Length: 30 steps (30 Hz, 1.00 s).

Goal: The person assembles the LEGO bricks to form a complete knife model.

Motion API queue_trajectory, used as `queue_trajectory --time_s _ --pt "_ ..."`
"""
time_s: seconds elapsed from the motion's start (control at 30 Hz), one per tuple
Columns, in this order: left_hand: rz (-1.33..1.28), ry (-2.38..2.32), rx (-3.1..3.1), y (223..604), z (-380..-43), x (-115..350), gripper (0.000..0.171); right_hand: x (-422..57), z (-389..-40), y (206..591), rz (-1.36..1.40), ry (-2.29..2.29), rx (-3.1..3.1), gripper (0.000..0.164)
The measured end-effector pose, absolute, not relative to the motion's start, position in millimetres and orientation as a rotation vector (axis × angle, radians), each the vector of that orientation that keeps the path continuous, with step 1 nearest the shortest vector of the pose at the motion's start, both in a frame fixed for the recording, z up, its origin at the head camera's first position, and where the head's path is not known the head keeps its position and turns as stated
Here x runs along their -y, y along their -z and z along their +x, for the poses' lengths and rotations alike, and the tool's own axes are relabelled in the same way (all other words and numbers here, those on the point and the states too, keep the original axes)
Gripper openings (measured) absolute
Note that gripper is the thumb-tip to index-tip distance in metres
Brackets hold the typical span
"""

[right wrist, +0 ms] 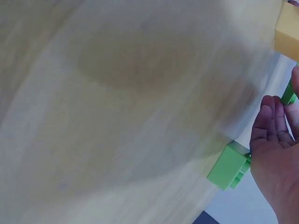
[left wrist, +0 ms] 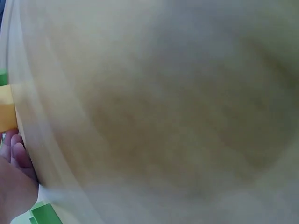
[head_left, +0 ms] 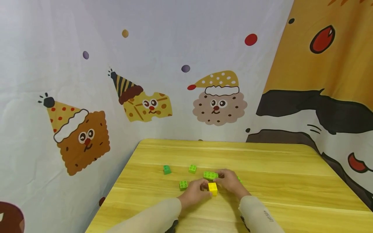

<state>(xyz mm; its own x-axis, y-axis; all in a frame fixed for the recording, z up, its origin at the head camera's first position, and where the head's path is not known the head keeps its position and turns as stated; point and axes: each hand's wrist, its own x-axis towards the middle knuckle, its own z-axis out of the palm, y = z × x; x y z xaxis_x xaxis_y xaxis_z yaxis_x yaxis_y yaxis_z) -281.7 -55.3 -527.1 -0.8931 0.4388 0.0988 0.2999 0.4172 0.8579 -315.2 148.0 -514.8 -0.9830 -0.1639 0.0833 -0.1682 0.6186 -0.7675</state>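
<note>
A yellow toy building block (head_left: 212, 189) stands just to the right of my left hand (head_left: 194, 193), which holds it between thumb and curled fingers. The left wrist view has the same yellow block (left wrist: 6, 108) at its left edge, right above the fingertips. Just beyond the block, my right hand (head_left: 230, 182) pinches the right end of a long light-green building brick (head_left: 210, 175), studs up. At the right edge of the right wrist view, part of that green brick (right wrist: 288, 94) shows between thumb and fingers.
Left of the hands sit a light-green brick (head_left: 183, 185), another farther back (head_left: 192, 168) and a darker green sloped brick (head_left: 167, 169). Another light-green brick (head_left: 239, 179) is partly hidden behind the right hand. The wooden table (head_left: 279, 174) ends at a printed cloth backdrop (head_left: 163, 48).
</note>
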Motion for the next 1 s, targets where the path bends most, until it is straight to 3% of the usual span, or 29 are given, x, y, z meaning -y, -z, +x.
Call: queue_trajectory --time_s 0.43,0.67,1.0 --pt "0.702 -1.443 -2.511 524.9 -291.4 50.8 0.012 -164.3 -313.6 498.8 0.291 -1.372 2.765 0.030" --pt "0.679 -1.426 -2.528 525.2 -292.8 49.0 0.019 -174.8 -309.5 494.0 0.325 -1.365 2.784 0.040" --pt "0.648 -1.390 -2.567 526.5 -295.4 48.3 0.018 -183.5 -302.2 497.2 0.361 -1.361 2.801 0.038"
